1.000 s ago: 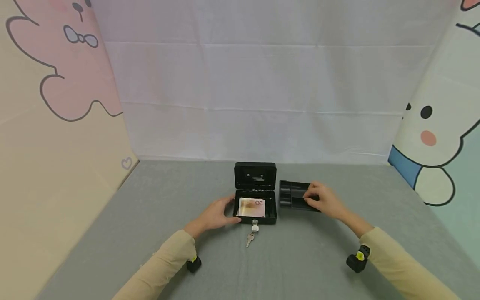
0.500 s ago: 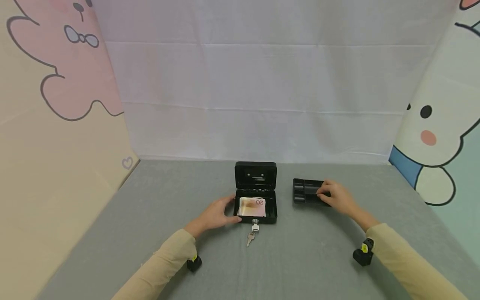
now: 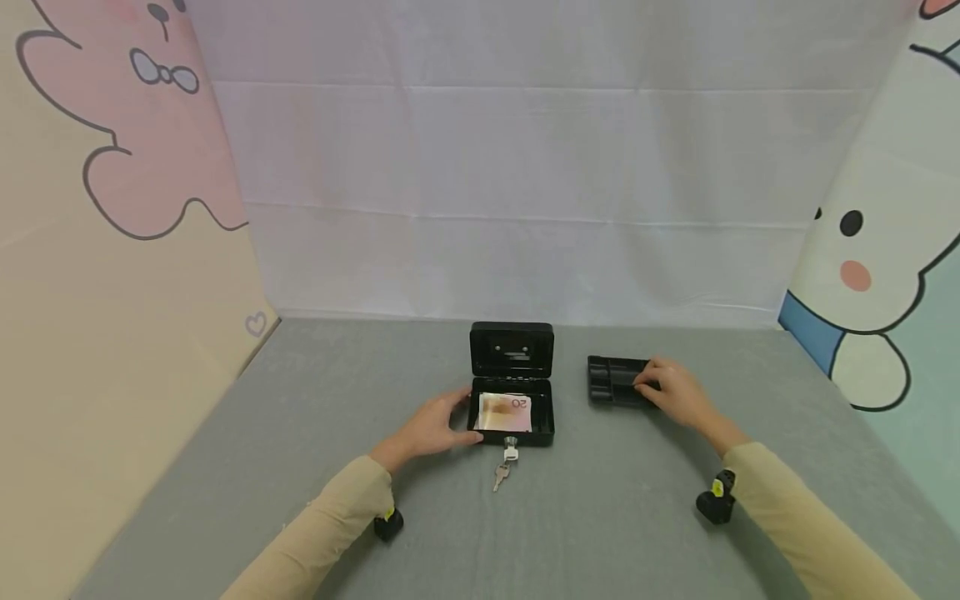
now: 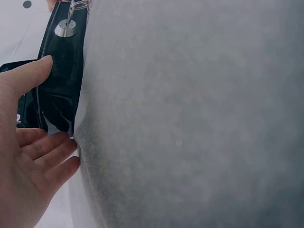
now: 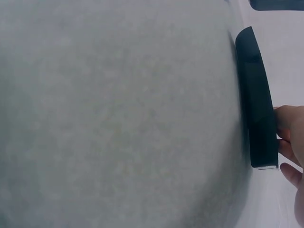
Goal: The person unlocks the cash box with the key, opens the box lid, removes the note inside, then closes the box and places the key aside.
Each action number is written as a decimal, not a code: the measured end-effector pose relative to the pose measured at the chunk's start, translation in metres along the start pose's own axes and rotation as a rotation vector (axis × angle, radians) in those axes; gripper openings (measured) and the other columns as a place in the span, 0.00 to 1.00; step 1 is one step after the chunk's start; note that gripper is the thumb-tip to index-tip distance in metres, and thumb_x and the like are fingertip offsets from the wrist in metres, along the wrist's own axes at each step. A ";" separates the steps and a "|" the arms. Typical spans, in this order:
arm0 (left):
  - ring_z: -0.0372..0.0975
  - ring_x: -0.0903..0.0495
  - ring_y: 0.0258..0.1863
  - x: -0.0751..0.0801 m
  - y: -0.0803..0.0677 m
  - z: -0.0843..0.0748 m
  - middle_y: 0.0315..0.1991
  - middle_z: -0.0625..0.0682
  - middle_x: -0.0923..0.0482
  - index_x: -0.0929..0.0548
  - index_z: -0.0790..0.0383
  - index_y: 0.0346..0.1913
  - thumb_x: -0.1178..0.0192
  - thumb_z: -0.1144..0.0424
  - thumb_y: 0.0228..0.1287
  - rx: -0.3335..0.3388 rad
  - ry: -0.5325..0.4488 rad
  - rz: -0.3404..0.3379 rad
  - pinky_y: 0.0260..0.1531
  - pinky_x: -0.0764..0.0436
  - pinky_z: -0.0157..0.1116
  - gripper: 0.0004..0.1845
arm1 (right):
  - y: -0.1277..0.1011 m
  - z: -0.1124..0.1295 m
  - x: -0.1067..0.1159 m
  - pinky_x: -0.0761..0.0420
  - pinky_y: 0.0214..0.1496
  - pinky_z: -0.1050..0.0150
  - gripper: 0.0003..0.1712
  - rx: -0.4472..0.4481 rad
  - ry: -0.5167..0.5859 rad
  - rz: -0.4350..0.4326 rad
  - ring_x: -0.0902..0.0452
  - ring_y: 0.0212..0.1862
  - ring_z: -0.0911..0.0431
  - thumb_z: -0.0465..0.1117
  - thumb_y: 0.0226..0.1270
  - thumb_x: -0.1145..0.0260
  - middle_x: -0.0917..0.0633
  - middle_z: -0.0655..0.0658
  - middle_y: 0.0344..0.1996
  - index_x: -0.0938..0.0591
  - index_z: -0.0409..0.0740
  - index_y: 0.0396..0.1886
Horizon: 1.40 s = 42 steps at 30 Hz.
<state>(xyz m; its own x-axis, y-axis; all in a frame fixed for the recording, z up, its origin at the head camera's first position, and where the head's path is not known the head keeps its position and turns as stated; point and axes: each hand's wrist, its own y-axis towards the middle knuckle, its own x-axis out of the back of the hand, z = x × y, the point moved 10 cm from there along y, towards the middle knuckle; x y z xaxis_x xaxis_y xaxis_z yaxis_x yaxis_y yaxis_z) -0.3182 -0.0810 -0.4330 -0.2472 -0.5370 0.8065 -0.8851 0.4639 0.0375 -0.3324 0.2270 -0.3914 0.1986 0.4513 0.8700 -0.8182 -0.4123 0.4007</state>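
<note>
A black cash box (image 3: pixel 534 438) stands with its lid raised in the middle of the head view. Inside lies a banknote (image 3: pixel 504 412) marked 20. A key (image 3: pixel 501 477) hangs at the front lock, seen as a silver cylinder (image 4: pixel 65 28) in the left wrist view. My left hand (image 3: pixel 429 427) holds the box's front left corner, thumb on the front wall, fingers by the side. To the right, my right hand (image 3: pixel 678 396) pinches a black compartment tray (image 3: pixel 600 382) near its right part. The right wrist view shows the tray's outer side (image 5: pixel 259 104) close over the table.
A grey cloth (image 3: pixel 570 517) covers the table. Behind it hangs a white sheet (image 3: pixel 525 167), with cartoon-printed panels at left and right. A black wrist camera (image 3: pixel 716 497) sits under the right sleeve, another (image 3: pixel 388 525) under the left.
My right hand has carried the tray rightward, away from the cash box, mostly in the first half second. Since then it has barely moved. The left hand has stayed at the box.
</note>
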 end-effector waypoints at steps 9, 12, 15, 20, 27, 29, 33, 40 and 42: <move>0.49 0.31 0.57 0.000 0.000 0.000 0.58 0.61 0.30 0.37 0.72 0.64 0.33 0.50 0.49 0.006 0.017 0.006 0.56 0.32 0.46 0.43 | -0.001 -0.008 -0.004 0.26 0.31 0.57 0.04 -0.002 0.004 -0.016 0.28 0.30 0.51 0.29 0.52 0.33 0.23 0.44 0.28 0.16 0.35 0.30; 0.49 0.31 0.57 0.000 0.000 0.000 0.58 0.61 0.30 0.37 0.71 0.64 0.33 0.50 0.49 0.009 0.018 0.007 0.56 0.32 0.46 0.43 | -0.002 -0.010 -0.004 0.26 0.31 0.56 0.04 -0.010 0.008 -0.016 0.27 0.31 0.51 0.29 0.52 0.33 0.23 0.44 0.29 0.16 0.36 0.30; 0.49 0.31 0.57 0.000 0.000 0.000 0.58 0.61 0.30 0.37 0.71 0.64 0.33 0.50 0.49 0.009 0.012 0.007 0.56 0.32 0.47 0.43 | -0.001 -0.010 -0.004 0.26 0.31 0.57 0.04 -0.013 0.014 -0.021 0.28 0.30 0.51 0.29 0.52 0.33 0.23 0.44 0.29 0.16 0.36 0.30; 0.48 0.30 0.56 0.000 -0.001 0.000 0.58 0.61 0.30 0.37 0.71 0.64 0.33 0.51 0.50 0.002 0.011 0.011 0.55 0.32 0.46 0.43 | -0.002 -0.010 -0.004 0.26 0.31 0.56 0.05 -0.018 0.024 -0.017 0.27 0.31 0.50 0.30 0.52 0.33 0.23 0.44 0.29 0.16 0.35 0.31; 0.48 0.30 0.56 -0.002 0.000 0.000 0.58 0.61 0.30 0.38 0.71 0.64 0.34 0.51 0.50 -0.005 0.012 0.016 0.55 0.31 0.46 0.43 | 0.001 -0.003 0.004 0.23 0.33 0.53 0.07 -0.008 0.061 -0.057 0.24 0.34 0.48 0.31 0.53 0.33 0.21 0.42 0.32 0.17 0.35 0.35; 0.49 0.30 0.56 -0.001 -0.001 0.000 0.58 0.61 0.30 0.38 0.72 0.64 0.34 0.51 0.50 -0.005 0.002 0.014 0.55 0.31 0.46 0.43 | 0.003 0.003 0.008 0.24 0.34 0.53 0.08 -0.011 0.071 -0.065 0.24 0.34 0.48 0.32 0.54 0.33 0.21 0.43 0.32 0.17 0.36 0.35; 0.49 0.30 0.56 0.000 -0.001 -0.001 0.58 0.61 0.30 0.38 0.72 0.64 0.33 0.51 0.50 -0.007 -0.015 0.005 0.55 0.31 0.46 0.43 | 0.010 0.020 0.009 0.24 0.36 0.53 0.09 -0.017 0.078 -0.044 0.24 0.36 0.49 0.36 0.55 0.33 0.20 0.45 0.33 0.18 0.39 0.36; 0.49 0.29 0.55 0.001 -0.001 -0.003 0.57 0.61 0.30 0.38 0.72 0.64 0.33 0.52 0.50 -0.022 -0.022 0.000 0.55 0.31 0.46 0.43 | 0.025 0.061 -0.007 0.23 0.39 0.54 0.11 -0.022 0.192 0.035 0.24 0.38 0.51 0.38 0.56 0.33 0.19 0.44 0.36 0.19 0.38 0.38; 0.49 0.29 0.55 0.001 0.000 -0.003 0.57 0.61 0.30 0.38 0.72 0.64 0.33 0.52 0.50 -0.024 -0.019 0.001 0.55 0.31 0.46 0.43 | 0.029 0.075 -0.013 0.23 0.39 0.54 0.11 0.002 0.242 0.036 0.24 0.37 0.50 0.36 0.54 0.32 0.18 0.42 0.36 0.19 0.37 0.38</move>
<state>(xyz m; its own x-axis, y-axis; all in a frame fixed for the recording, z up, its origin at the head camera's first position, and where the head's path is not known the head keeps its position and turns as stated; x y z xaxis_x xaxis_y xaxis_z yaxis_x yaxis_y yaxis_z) -0.3170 -0.0793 -0.4306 -0.2557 -0.5496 0.7954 -0.8752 0.4811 0.0511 -0.3178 0.1499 -0.3696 0.0339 0.6128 0.7895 -0.8214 -0.4329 0.3713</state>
